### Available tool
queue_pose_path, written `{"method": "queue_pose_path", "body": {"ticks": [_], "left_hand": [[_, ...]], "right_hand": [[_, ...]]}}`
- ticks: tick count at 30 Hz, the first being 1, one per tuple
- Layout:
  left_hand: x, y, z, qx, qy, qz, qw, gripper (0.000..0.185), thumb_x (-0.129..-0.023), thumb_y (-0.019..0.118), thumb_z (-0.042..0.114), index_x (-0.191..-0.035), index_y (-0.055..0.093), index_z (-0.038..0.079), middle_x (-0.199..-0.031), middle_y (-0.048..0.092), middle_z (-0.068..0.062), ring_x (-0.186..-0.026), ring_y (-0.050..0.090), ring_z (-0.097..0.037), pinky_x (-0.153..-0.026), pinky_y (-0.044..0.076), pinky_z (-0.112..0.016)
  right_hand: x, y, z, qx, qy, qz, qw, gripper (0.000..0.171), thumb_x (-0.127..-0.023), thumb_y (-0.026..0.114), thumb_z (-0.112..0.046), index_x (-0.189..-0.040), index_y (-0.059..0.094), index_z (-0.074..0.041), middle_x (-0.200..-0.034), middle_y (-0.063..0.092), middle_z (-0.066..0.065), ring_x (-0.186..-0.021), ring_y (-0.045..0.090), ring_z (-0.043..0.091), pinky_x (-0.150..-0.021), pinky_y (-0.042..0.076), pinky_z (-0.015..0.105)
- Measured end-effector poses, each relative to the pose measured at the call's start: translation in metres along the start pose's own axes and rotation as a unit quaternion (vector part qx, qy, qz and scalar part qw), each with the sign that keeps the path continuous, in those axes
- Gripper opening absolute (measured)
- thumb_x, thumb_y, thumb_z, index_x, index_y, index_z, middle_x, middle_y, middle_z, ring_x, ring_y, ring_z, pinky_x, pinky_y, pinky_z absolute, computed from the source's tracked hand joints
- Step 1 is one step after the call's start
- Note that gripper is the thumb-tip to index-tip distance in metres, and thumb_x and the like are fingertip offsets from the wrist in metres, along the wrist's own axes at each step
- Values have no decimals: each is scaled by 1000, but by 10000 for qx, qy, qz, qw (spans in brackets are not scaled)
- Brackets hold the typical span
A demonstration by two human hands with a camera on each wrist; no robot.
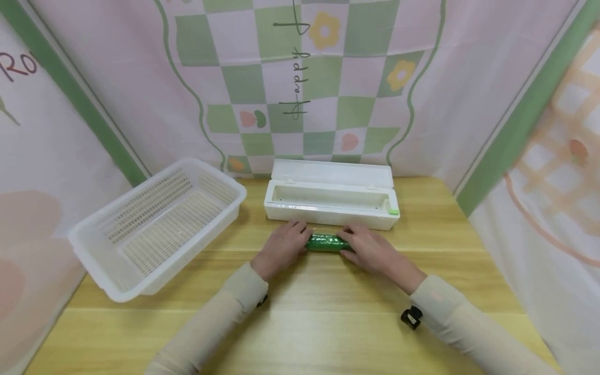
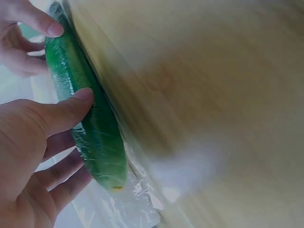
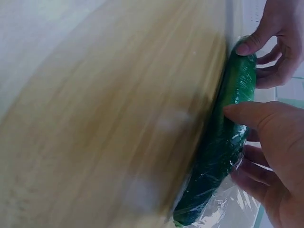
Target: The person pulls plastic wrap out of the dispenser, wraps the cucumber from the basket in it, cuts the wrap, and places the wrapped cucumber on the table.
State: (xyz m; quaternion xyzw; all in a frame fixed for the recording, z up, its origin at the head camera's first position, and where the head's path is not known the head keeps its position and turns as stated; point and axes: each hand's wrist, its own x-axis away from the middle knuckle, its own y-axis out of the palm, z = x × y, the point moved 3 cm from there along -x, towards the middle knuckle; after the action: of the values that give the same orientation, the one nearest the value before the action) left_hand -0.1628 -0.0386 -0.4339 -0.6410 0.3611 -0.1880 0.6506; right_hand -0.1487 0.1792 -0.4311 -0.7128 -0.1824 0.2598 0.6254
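1. The cucumber (image 1: 326, 242), already in cling film, lies on the wooden table (image 1: 300, 323) just in front of the open white film dispenser (image 1: 330, 200).
2. The left hand (image 1: 283, 246) and right hand (image 1: 370, 249) pinch its ends, thumbs (image 2: 71, 107) in front and fingers curled behind.
3. To my eye, smoothing the loose film tails (image 3: 216, 204) flat under each end would seal it best.
4. The white basket (image 1: 154, 224) stands left of the dispenser.

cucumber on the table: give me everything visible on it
The cucumber is dark green, glossy and wrapped in clear cling film that bunches loose past its ends. It lies flat on the wooden table, just before the open white dispenser box. The left hand and right hand each grip one end, thumbs pressing the wrap.
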Motion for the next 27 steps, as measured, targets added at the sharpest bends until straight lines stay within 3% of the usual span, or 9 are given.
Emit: {"method": "queue_pose_path", "body": {"ticks": [9,14,20,24,27], "left_hand": [[-3,3,1,-10,-284,-209,9994,34,-98,76,22,-131,71,12,-123,69,-8,-109,67,-23,-90,62,-34],[-2,2,0,-39,-332,-36,9994,28,-103,69,14,-130,71,11,-121,69,-9,-104,69,-23,-85,63,-33],[1,3,-3,192,-404,304,9985,25,-101,71,16,-124,68,9,-114,71,-8,-100,71,-24,-82,63,-36],[2,2,-4,170,-317,522,9980,18,-100,70,16,-117,70,8,-110,73,-7,-97,72,-24,-82,62,-37],[3,2,-4,72,-261,473,9985,18,-100,71,16,-117,72,9,-113,75,-6,-101,72,-23,-87,62,-35]], "right_hand": [[3,-1,4,-29,-141,347,9993,43,-94,81,-22,-127,67,1,-121,69,15,-114,65,31,-99,60,46],[1,1,4,-32,-166,361,9992,43,-93,82,-20,-127,67,1,-120,71,15,-112,66,31,-96,61,46],[-1,5,6,-85,-86,290,9995,51,-93,83,-18,-135,65,4,-128,66,20,-116,65,33,-98,60,47],[4,4,8,-100,-13,306,9995,59,-94,81,-19,-143,58,5,-134,65,23,-122,65,37,-104,58,51],[9,0,11,-171,20,341,9993,64,-96,78,-21,-149,52,5,-138,64,25,-127,64,40,-109,55,54]]}}
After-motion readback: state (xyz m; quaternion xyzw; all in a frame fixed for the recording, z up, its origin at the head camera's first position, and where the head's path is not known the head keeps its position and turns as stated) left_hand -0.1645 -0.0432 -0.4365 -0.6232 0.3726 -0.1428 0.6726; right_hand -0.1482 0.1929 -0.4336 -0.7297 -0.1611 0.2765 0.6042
